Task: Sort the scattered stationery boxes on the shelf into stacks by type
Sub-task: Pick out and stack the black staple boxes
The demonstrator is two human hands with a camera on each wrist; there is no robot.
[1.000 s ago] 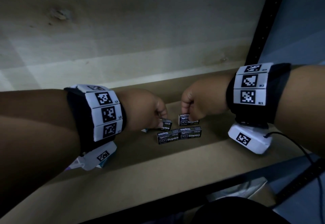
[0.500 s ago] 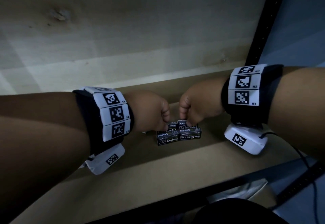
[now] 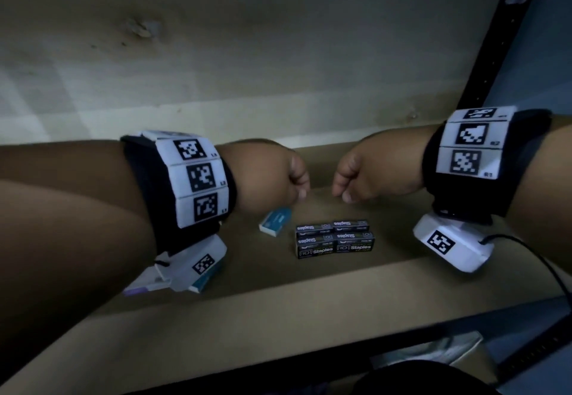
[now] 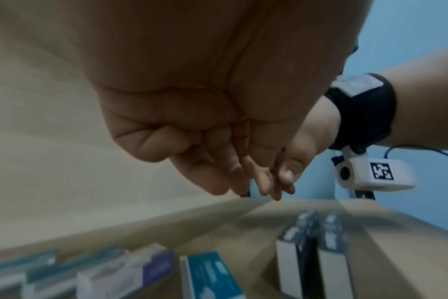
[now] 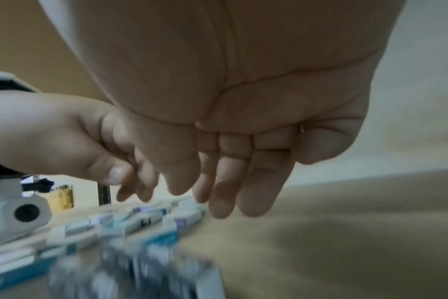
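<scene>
Staples boxes [image 3: 335,239], four of them, black with white lettering, packed into a tight two-by-two block at lower centre of the head view, sides touching, resting on the brown shelf board [image 3: 278,317]. Same block seen as a blurred dark mass at the bottom of the right wrist view [image 5: 131,271] and as upright white-ended boxes at lower right of the left wrist view [image 4: 312,257]. Just left of the block, apart from it, a teal-and-white box [image 3: 275,220] lying tilted on the board. Above the block, left hand [image 3: 272,174] and right hand [image 3: 368,171] facing each other at mid frame, both lifted clear of the boxes, touching none. Left hand empty, fingers [image 4: 266,182] loosely curled and pointing down at centre of its wrist view. Right hand likewise empty, fingers [image 5: 253,182] relaxed and nearly straight, hanging down at centre of its wrist view. More teal, white and purple boxes [image 5: 120,224] crowded in a blurred jumble at lower left of the right wrist view, and along the bottom left of the left wrist view [image 4: 95,271]. Pale wooden back panel [image 3: 247,54] filling the upper part of the head view; black shelf upright [image 3: 495,54] at upper right.
</scene>
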